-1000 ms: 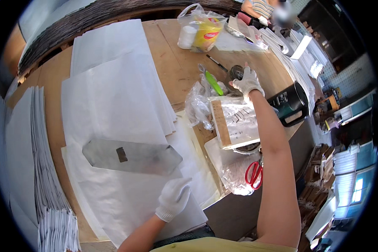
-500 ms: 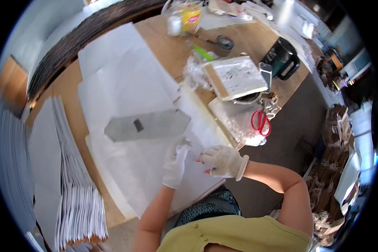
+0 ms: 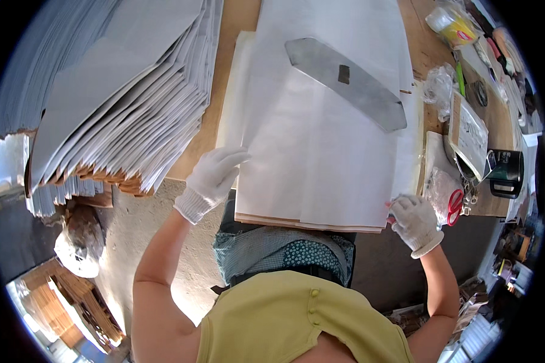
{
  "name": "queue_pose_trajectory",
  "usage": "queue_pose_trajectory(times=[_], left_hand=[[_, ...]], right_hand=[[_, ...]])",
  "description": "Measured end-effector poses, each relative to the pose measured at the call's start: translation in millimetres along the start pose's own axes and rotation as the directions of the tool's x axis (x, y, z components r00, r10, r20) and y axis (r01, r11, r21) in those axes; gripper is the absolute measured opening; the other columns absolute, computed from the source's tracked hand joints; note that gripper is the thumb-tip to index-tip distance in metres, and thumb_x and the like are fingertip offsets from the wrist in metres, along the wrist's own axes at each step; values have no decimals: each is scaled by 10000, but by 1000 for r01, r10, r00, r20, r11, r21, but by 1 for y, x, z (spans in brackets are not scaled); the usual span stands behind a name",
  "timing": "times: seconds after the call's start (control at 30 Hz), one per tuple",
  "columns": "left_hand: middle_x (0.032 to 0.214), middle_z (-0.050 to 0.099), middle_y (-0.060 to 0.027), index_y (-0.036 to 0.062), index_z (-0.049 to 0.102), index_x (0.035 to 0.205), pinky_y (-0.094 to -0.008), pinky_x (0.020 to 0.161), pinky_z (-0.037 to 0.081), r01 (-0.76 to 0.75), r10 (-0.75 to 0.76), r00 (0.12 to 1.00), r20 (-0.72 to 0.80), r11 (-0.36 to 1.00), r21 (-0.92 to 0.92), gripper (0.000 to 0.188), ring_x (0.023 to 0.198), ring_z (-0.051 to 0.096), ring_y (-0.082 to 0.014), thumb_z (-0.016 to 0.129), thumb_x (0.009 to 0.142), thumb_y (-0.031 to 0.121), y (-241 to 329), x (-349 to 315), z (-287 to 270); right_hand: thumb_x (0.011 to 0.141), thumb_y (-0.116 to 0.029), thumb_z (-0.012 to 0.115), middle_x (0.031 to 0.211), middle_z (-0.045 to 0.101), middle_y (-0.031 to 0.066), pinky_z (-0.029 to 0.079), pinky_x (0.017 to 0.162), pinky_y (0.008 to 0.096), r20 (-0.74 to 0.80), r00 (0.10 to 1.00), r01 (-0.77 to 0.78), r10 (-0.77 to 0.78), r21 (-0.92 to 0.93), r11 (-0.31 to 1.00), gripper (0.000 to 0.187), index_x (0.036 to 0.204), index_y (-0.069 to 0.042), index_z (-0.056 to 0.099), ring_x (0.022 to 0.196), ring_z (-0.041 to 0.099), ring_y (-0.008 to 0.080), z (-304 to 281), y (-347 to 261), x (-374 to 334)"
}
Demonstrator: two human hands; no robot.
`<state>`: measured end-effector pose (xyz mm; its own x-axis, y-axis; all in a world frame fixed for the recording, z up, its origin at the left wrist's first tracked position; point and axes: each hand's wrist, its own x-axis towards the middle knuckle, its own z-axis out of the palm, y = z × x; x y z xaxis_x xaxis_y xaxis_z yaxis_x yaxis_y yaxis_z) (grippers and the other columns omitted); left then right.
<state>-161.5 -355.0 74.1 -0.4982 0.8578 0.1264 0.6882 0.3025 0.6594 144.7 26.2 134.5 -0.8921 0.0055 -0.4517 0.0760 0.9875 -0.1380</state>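
Note:
A stack of large white paper sheets (image 3: pixel 284 175), with brown layers showing at the near edge, lies in front of me. On top, toward the far right, rests a flat grey elongated plate (image 3: pixel 375 97) with angled ends and a small dark patch in its middle. My left hand (image 3: pixel 212 178), in a white knitted glove, is at the stack's left edge, fingers stretched toward the paper. Beside the near right corner is my right hand (image 3: pixel 413 219), also gloved, its bare thumb and finger tips apart at the paper's edge. Neither hand visibly holds anything.
Folded white sheets (image 3: pixel 133 115) with brown edges are piled at the left. On the right are red-handled scissors (image 3: pixel 455 207), a white slab (image 3: pixel 468 133), a dark kettle (image 3: pixel 505 173), crumpled clear plastic (image 3: pixel 440 91) and a yellow package (image 3: pixel 457 30).
The view has swung round, and the paper now runs straight away from me. My hands have moved from close together over the paper to opposite sides of the stack.

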Motion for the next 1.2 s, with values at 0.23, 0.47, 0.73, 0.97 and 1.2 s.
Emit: queue_pose_trajectory(times=[0.23,0.47,0.73,0.97,1.2], left_hand=[[1270,698,-146,4,625,1355,-365,1065,507,290,-317,948,-36,903,-317,398,1221,653,-262,643,958,27,5,0,11],[1198,702,-99,-15,566,1419,-315,911,541,607,-709,703,57,557,-566,468,1056,664,-179,654,1016,204,0,12,9],[1061,721,-173,35,605,1297,-399,872,533,843,-832,536,142,521,-131,419,1010,707,-292,629,998,329,28,16,17],[1174,721,-120,56,679,1241,-408,949,553,26,-21,1000,-18,933,358,327,1053,691,-307,718,921,111,-7,1,10],[1069,737,-100,39,725,1079,-360,829,564,-143,130,984,125,985,100,155,987,711,-273,703,935,89,-33,15,-18]], right_hand=[[695,-204,939,1635,367,251,317,1264,460,38,972,-235,232,196,952,1053,1593,-100,398,1546,314,407,16,-33,16],[740,-30,856,1569,477,232,454,1162,444,-184,934,-142,307,598,789,790,1469,-59,552,1470,443,417,23,-59,19],[825,112,648,1397,640,219,525,1069,417,-218,924,-152,313,542,826,483,1294,-4,671,1348,587,402,26,-51,10],[793,114,624,1293,702,128,483,1112,483,-549,832,-2,77,137,991,426,1161,-65,741,1194,690,338,14,-50,20],[978,-64,644,1025,730,41,504,1014,398,-649,671,226,359,639,735,128,1049,-73,750,978,690,201,54,12,50]])
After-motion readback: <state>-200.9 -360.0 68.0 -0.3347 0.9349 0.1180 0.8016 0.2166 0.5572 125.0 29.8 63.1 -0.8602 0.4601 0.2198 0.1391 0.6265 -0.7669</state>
